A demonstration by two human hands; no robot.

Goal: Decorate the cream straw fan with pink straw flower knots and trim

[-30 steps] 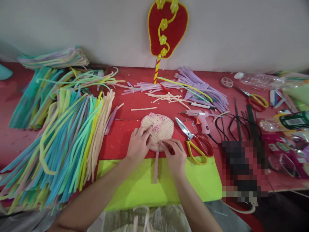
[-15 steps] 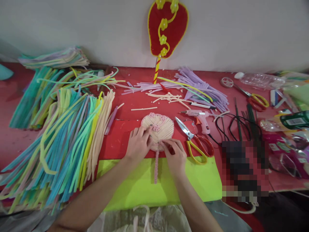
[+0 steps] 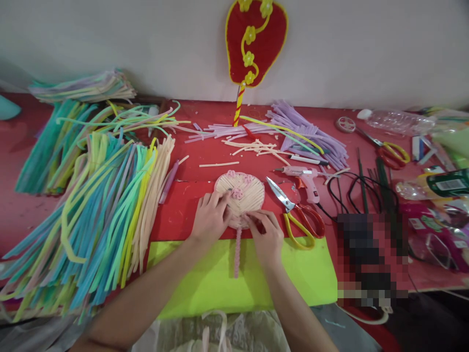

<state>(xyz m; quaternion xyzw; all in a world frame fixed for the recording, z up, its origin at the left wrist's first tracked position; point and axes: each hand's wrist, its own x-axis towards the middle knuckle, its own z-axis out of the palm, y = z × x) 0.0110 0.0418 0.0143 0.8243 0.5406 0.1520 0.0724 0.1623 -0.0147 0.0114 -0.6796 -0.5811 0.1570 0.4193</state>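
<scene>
On the red table point(image 3: 198, 149), the fan point(image 3: 254, 193) lies flat, long axis running away, handle point(image 3: 237, 254) pointing back over the green mat point(image 3: 205, 288), probably so both hands reach. From my seat: left hand point(image 3: 212, 215) bunched beside a flower point(image 3: 237, 194), right hand point(image 3: 268, 234) curled at the rim, likely steadying; can't tell if either's pinching.

Bare forearms point(image 3: 157, 288); pale garment point(image 3: 252, 330), cream ties point(image 3: 223, 326).

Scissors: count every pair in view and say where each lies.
2. The nearer pair lies right of the right hand; the farther pair lies at the back right, near the clear bottle. Others may be hidden.
</scene>
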